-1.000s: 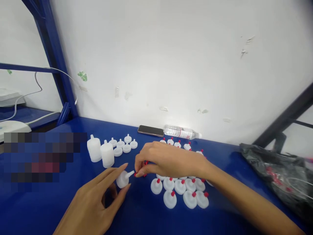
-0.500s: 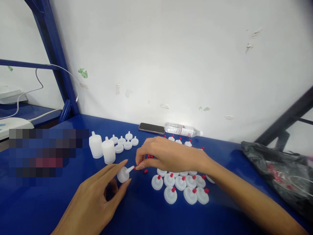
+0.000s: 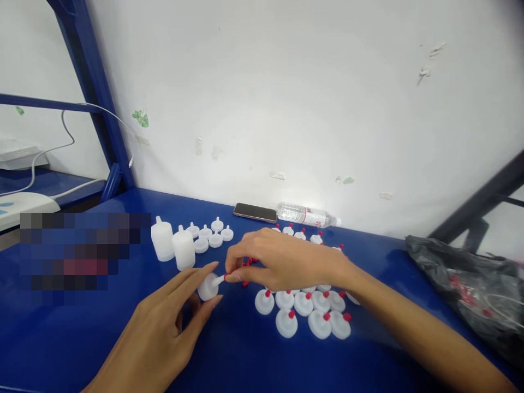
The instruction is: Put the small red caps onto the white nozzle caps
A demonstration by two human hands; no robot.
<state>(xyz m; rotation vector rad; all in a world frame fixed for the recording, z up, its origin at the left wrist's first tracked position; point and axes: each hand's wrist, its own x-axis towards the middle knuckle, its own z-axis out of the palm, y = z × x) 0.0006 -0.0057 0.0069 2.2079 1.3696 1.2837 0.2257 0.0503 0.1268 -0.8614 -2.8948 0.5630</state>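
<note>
**Two hands meet over a white nozzle cap on the blue table**

We start with the blue table (image 3: pixel 254 360), which fills the lower half of the view and runs back to a white wall (image 3: pixel 286 93). At its right edge lies a crumpled black bag (image 3: pixel 466 284). Along the wall we see a clear water bottle (image 3: pixel 305 215) lying on its side, with a dark phone (image 3: pixel 254 212) just beside it, flat on the surface.

Next down in size are our own hands. Our left hand (image 3: pixel 164 333) comes in from the bottom, its fingers curled loosely and closed on a white nozzle cap (image 3: pixel 208 286), gripped between thumb and fingertips with its spout pointing to the right. Our right hand (image 3: pixel 278 259) reaches across from the right, thumb and forefinger pressed together at the spout's end, pinching a small red tip (image 3: pixel 226 277) right against it.

Two white bottles (image 3: pixel 172 246) stand upright left of centre, and a cluster of plain white caps (image 3: pixel 210 234) sits just behind them. Below our right wrist we find rows of white caps with red tips (image 3: pixel 305 311), packed close. A few loose red tips (image 3: pixel 249 262) lie under the right palm, partly hidden.
</note>
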